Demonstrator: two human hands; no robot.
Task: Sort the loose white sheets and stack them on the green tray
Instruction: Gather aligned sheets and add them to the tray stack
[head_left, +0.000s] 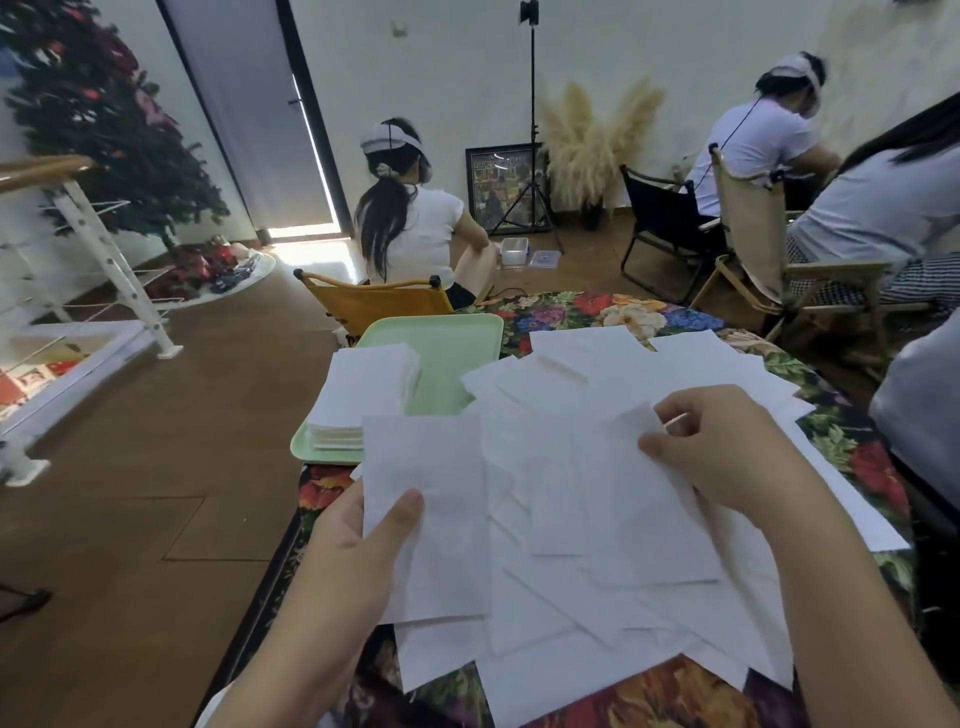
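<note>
White loose sheets (597, 519) overlapping, hiding floral tablecloth (841, 431)

You have nothing legible to read here. The loose white sheets (597, 519) spread across your bench carry no print that shows, and the stacked sheets (363, 395) on the green tray (447, 343) are just as blank. The framed picture (506, 187) leaning against the far wall has small coloured panels, but they are too small and blurred for you to make out any words or numbers.
</note>
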